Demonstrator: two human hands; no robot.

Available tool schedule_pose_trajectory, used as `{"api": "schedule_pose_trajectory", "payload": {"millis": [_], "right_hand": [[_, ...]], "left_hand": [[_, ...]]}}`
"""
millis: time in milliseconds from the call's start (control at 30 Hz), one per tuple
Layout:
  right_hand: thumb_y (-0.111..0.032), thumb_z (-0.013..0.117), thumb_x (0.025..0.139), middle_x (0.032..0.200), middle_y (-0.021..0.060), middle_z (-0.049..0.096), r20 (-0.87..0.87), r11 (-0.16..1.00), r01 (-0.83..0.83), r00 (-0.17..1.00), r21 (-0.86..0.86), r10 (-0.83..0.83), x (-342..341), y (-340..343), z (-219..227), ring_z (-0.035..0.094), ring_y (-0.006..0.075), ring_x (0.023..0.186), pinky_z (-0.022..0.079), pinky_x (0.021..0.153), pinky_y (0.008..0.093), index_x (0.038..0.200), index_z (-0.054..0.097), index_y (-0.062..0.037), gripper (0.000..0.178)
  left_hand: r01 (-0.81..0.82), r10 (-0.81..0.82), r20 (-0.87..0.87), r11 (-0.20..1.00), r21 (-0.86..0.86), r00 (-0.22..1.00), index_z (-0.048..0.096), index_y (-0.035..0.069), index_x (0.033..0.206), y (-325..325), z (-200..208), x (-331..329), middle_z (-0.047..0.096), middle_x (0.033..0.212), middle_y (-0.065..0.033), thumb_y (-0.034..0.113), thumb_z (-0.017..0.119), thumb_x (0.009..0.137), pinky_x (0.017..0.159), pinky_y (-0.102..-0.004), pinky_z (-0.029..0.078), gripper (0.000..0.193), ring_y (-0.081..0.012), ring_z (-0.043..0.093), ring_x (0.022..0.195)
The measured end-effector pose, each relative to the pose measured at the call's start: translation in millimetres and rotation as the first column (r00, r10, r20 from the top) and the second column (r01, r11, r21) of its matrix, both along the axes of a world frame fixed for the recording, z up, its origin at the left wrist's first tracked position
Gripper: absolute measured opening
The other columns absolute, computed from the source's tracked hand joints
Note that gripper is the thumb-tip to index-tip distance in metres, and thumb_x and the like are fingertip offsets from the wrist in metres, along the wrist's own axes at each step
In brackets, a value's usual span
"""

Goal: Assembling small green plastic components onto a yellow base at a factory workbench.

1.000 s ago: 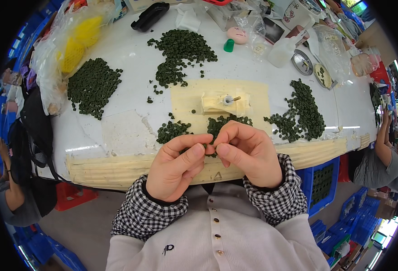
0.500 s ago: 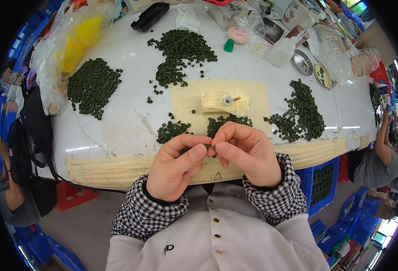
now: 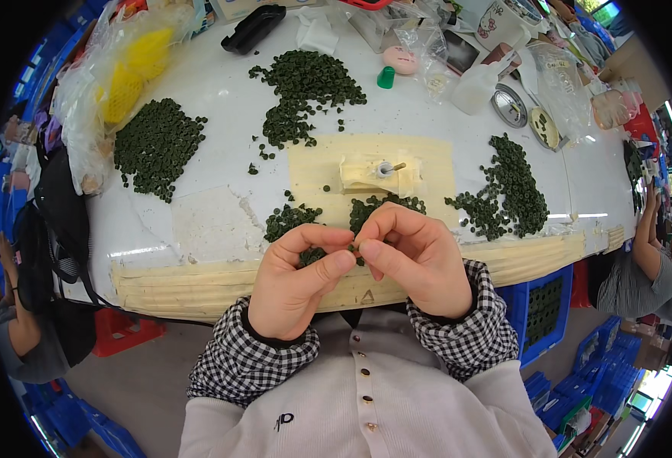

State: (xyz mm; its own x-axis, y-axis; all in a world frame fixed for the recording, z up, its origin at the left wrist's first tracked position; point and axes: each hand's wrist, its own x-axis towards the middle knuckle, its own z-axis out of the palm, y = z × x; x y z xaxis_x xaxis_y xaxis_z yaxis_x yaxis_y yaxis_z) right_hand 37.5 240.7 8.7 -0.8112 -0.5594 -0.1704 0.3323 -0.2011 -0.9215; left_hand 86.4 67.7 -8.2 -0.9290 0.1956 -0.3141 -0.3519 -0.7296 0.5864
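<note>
Over the front part of the white table, my left hand [image 3: 302, 271] and my right hand [image 3: 412, 256] meet fingertip to fingertip. Between them is a small dark green round piece [image 3: 353, 248], mostly covered by the fingers. My right thumb and forefinger pinch it, while the left thumb and forefinger sit at its other side, slightly parted. Just beyond the hands lie two small heaps of like green pieces, one on the left [image 3: 289, 220] and one on the right [image 3: 366, 208]. Behind them, a taped block with an upright metal pin [image 3: 384, 169] is fixed on yellow tape.
Larger piles of green pieces lie at left [image 3: 159, 149], at the back [image 3: 305, 84] and at right [image 3: 515, 191]. A clear bag with yellow netting [image 3: 134, 72], a squeeze bottle [image 3: 477, 88] and round tins [image 3: 510, 105] stand around the rim. Co-workers' arms show at both sides.
My left thumb and forefinger have opened apart a little at the green piece. The right hand has shifted only slightly; the piles look the same.
</note>
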Motion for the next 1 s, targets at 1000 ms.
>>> {"api": "schedule_pose_trajectory", "payload": {"millis": [1000], "right_hand": [[0.007,0.064,0.076,0.087,0.0079,0.055,-0.710,0.929,0.312,0.699,0.199,-0.083,4.3,-9.0,0.4,0.057,0.0131,0.070,0.048,0.059,0.0235,0.088,0.059,0.0019,0.014]], "left_hand": [[-0.098,0.087,-0.071,0.981,-0.170,0.994,0.064,0.000,0.099,4.3,0.8,2.4,0.062,0.084,-0.0021,-0.002,0.060,0.085,0.047,-0.0170,0.028,0.014,-0.0006,0.039,0.054]]}}
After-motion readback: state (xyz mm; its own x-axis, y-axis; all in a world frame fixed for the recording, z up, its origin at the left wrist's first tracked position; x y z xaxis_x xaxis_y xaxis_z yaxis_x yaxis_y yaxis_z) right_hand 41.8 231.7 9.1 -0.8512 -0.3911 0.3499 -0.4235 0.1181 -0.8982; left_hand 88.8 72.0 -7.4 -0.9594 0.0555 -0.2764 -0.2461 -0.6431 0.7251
